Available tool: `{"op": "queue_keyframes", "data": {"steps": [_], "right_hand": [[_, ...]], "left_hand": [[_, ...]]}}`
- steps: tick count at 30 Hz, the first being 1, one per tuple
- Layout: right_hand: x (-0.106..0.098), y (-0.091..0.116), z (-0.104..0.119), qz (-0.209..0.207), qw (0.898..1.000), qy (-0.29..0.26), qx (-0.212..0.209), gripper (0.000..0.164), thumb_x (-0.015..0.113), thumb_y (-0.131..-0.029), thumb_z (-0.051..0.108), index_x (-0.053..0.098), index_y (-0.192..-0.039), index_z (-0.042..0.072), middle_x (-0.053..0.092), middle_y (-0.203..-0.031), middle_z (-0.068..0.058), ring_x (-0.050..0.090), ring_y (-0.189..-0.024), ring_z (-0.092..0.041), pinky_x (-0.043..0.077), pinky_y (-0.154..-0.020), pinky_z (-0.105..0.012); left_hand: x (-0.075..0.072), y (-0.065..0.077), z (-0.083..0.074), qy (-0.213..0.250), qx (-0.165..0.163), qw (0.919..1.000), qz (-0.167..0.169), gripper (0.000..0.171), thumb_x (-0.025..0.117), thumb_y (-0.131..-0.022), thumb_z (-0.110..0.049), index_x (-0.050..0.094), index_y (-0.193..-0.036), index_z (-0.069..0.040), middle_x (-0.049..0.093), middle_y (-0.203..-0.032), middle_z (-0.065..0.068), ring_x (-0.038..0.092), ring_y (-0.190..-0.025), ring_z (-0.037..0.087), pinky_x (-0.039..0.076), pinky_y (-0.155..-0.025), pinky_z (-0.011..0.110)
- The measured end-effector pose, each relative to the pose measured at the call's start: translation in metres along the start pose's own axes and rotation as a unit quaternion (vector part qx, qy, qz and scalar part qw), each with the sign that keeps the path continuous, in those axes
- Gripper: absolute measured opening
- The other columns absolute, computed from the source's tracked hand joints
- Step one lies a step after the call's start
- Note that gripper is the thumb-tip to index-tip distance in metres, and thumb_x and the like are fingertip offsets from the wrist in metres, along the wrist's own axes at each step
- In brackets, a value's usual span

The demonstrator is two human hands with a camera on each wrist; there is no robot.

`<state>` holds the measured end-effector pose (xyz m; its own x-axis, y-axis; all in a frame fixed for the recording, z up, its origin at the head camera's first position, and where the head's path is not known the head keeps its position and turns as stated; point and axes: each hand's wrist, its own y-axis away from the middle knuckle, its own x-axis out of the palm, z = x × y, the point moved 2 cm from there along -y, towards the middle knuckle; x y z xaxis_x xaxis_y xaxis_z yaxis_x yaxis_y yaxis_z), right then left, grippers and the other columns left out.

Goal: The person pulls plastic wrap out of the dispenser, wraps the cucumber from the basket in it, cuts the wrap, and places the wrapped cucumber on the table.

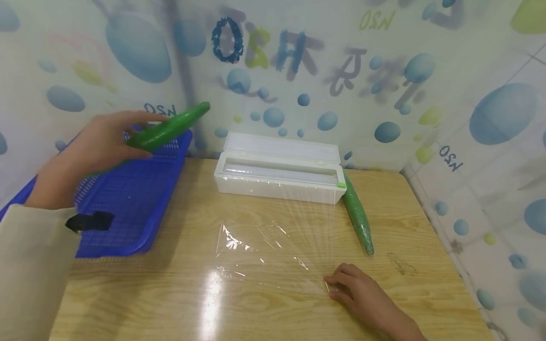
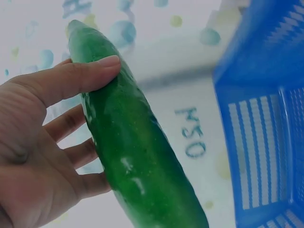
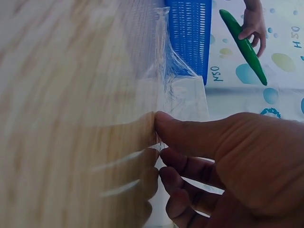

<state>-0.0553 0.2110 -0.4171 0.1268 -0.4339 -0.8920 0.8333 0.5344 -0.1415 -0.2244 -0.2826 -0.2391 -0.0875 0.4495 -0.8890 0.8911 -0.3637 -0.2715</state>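
Observation:
Over the blue basket, my left hand grips a green cucumber, tilted with one end up to the right. In the left wrist view the thumb lies across this cucumber and the fingers are behind it. Low on the right, my right hand pinches a corner of clear cling film between thumb and fingers. The film stretches over the table from a white cling film dispenser with its lid up. Another cucumber, shiny as if wrapped, lies beside the dispenser's right end.
The wooden table meets a wall covering with blue bubble prints at the back and right. A small green piece sits at the dispenser's right front edge. The basket stands at the table's left side.

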Motion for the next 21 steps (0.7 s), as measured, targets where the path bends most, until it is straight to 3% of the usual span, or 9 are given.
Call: {"op": "queue_keyframes", "data": {"steps": [13,21], "right_hand": [[0.001,0.0,-0.002,-0.016,1.0,0.001,-0.016,0.028,0.075,-0.083,0.016,0.07,-0.111,0.013,0.056,-0.1,0.015,0.051,-0.09,-0.002,0.05,-0.075,-0.025],[0.001,0.0,-0.002,-0.018,1.0,-0.003,-0.014,0.029,0.075,-0.082,0.014,0.07,-0.11,0.013,0.056,-0.099,0.016,0.052,-0.088,-0.002,0.049,-0.074,-0.024]], "left_hand": [[0.032,-0.01,-0.055,0.054,0.066,0.9958,0.033,0.067,0.077,-0.074,0.004,0.057,-0.133,-0.019,0.06,-0.12,0.013,0.055,-0.099,0.03,0.045,-0.079,0.047],[0.067,-0.02,-0.079,0.097,0.089,0.9877,0.084,0.064,0.078,-0.073,0.005,0.06,-0.13,-0.019,0.061,-0.121,0.007,0.055,-0.097,0.024,0.047,-0.081,0.043]]}}
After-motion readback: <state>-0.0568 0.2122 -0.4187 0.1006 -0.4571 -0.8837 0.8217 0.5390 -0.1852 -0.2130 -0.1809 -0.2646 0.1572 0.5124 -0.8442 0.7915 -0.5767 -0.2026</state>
